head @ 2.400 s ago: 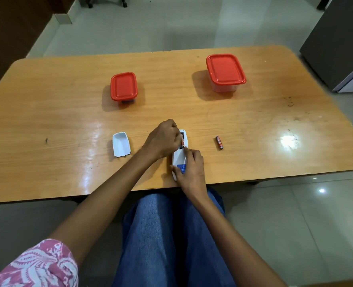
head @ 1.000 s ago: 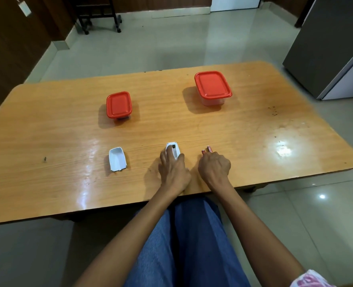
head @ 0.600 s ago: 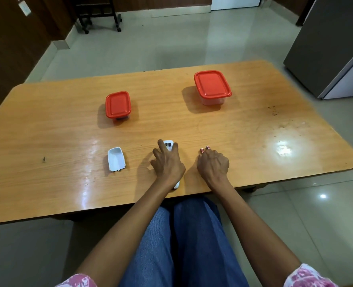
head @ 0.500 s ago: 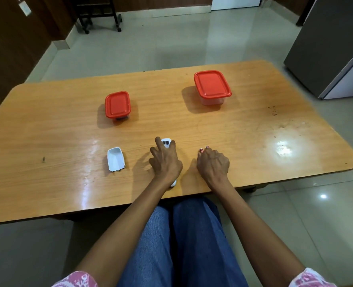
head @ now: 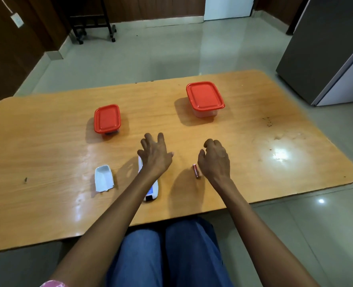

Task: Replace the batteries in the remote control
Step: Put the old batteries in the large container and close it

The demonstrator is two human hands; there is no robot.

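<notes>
Orange-brown wood fills most of what we see: a glossy table (head: 254,162) with rounded corners. On its near half lies the white remote control (head: 153,194), lengthwise away from us and mostly covered by the left forearm. A small blue label (head: 150,190) shows near its close end, but we cannot read any writing on it, and its battery bay is hidden.

The left hand (head: 154,156) hangs over the far end of the remote with its fingers spread apart and straight, gripping nothing. The right hand (head: 213,160) is well to the right of it, palm down, fingers loosely curled, with nothing visible in them. Just beside its thumb side, 1 reddish battery (head: 195,171) lies on the wood; we can make out no brand on it.

Left of the remote and apart from it, the white battery cover (head: 103,179) rests hollow side up.

Farther back stand 2 clear tubs with red lids, the smaller tub (head: 107,118) on the left and the larger tub (head: 205,96) on the right, both closed and unlabelled.

Blue jeans (head: 167,255) show below the table edge and a pink patterned sleeve (head: 53,284) at the bottom. A grey cabinet (head: 326,48) stands at the right and a black wheeled trolley (head: 92,21) at the back
</notes>
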